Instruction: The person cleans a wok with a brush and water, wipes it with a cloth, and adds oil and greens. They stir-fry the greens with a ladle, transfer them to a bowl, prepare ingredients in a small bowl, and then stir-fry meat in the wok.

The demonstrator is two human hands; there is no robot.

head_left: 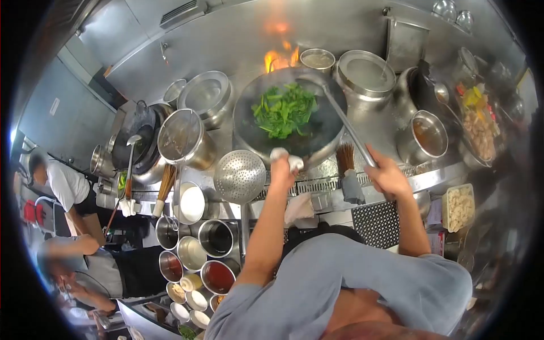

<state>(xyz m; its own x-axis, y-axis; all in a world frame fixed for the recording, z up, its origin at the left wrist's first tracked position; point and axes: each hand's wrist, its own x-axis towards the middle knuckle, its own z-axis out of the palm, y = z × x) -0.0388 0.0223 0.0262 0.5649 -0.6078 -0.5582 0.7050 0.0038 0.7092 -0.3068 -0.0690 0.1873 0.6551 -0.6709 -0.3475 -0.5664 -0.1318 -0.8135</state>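
Wok (326, 133) of greens (283, 110) in left hand (281, 167), ladle (348, 127) in right hand (388, 175).

Greens (283, 110) lie in the wok (324, 129), a skimmer (239, 177) left of it, flames (279, 56) behind

The wok (309, 141) is dark, matt metal with wet-glossy greens (283, 110) inside, its handle wrapped in soft white cloth (288, 160), while the ladle (345, 122), perforated skimmer (239, 177) and back wall (243, 28) are smooth, shiny steel

A skimmer (239, 177) rests beside steel pots (216, 238).
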